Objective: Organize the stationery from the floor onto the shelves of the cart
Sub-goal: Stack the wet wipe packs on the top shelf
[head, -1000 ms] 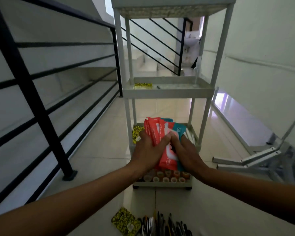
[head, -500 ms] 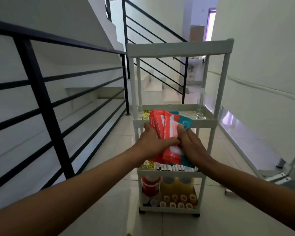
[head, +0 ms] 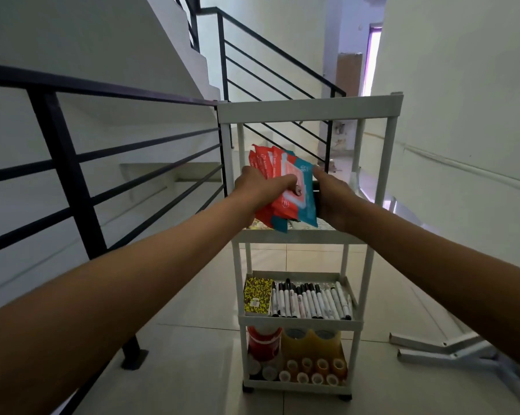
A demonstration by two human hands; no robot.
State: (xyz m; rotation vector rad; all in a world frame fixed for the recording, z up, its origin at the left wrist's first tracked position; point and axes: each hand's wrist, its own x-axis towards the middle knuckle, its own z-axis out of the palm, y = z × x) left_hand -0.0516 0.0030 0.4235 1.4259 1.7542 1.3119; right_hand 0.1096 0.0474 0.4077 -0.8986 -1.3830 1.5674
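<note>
Black metal railing (head: pixel 70 175) runs along the left side, bordering a stairwell, and a second run of it climbs with the stairs behind. Moving right, the left hand (head: pixel 260 188) grips a bundle of red and teal packets (head: pixel 285 190) from the left edge, thumb laid across the front. The right hand (head: pixel 332 196) clasps the same bundle from the right, fingers curled round its edge. The bundle stands tilted between both hands, above the second shelf from the top of the white cart (head: pixel 309 110); its lower corners seem to touch that shelf's front rim, though the angle makes this hard to confirm. One tier down, a yellow patterned notebook (head: pixel 257 296) lies at the left beside a row of white markers (head: pixel 311 301). On the bottom shelf sit a red container (head: pixel 264 344), yellow jars (head: pixel 311 342), and small tape rolls (head: pixel 311 371) in front. Farther right, a grey metal frame (head: pixel 450 351) lies on the tiled floor (head: pixel 192 354).
</note>
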